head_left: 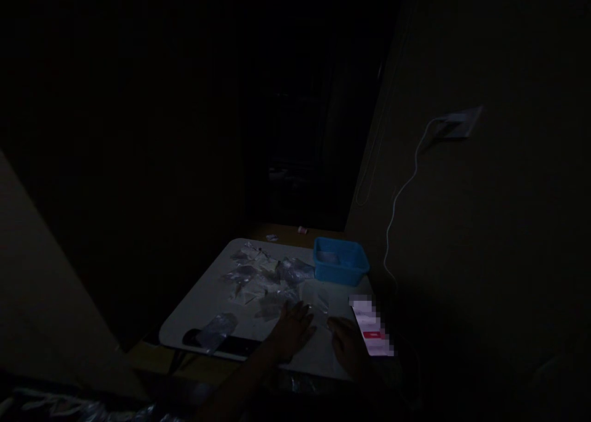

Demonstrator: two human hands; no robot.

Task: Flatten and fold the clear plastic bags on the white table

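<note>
My left hand lies over the front of a white table, its fingers stretched and somewhat spread. Just beyond its fingertips is a clear plastic bag. To the right, my right hand has its fingers curled in with the thumb against them; the dim light hides what they hold, if anything. Several more crumpled clear plastic bags are strewn across the table's far half. One separate plastic bag rests at the front left, partly over a long dark object.
A blue plastic basket stands at the table's far right corner. A lit phone screen is at the right edge, beside my right hand. A white cable hangs from a wall socket. The room is very dark.
</note>
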